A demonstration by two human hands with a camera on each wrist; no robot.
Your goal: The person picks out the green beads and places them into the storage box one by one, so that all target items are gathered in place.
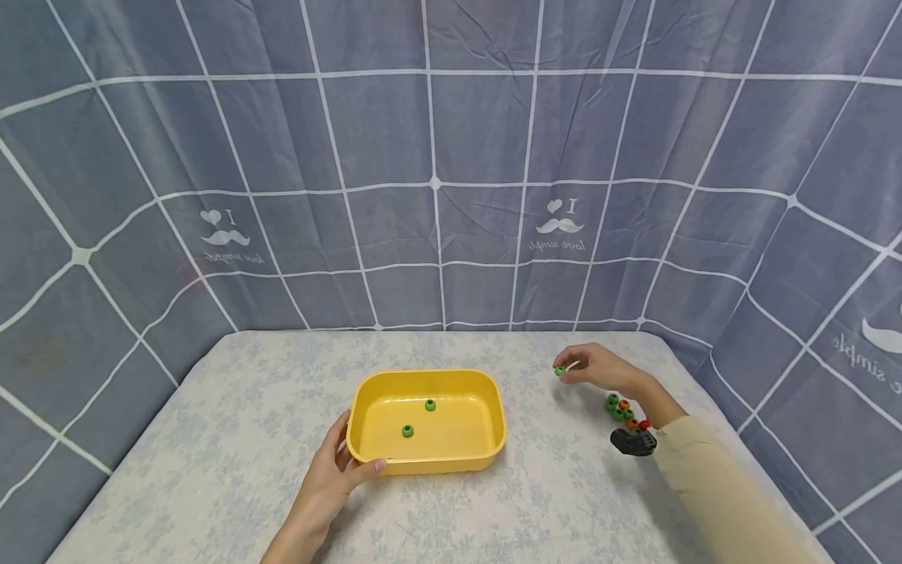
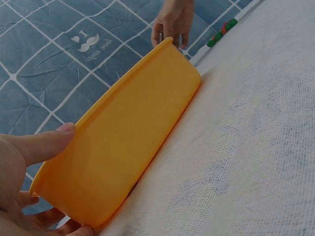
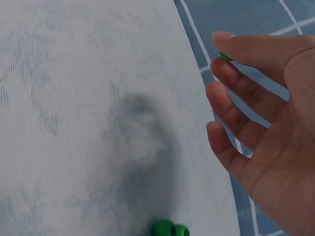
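Right hand [image 1: 599,366] pinching 1 green bead [image 1: 560,370] at fingertips, lifted just off the counter [image 1: 211,439], right of the tray [image 1: 486,458]. Left hand [image 1: 331,474] gripping tray's near-left corner, thumb on the rim. 2 green beads [image 1: 419,417] already inside tray. Bead pile [image 1: 625,413] near right wrist, close to counter's right edge. Bead probably light, hard, smooth, prone to rolling; fingertip pinch across the sides fits best. Tray looks like stiff plastic, light, likely to slide unless held. Open cloth between bead and tray; low rim to clear.
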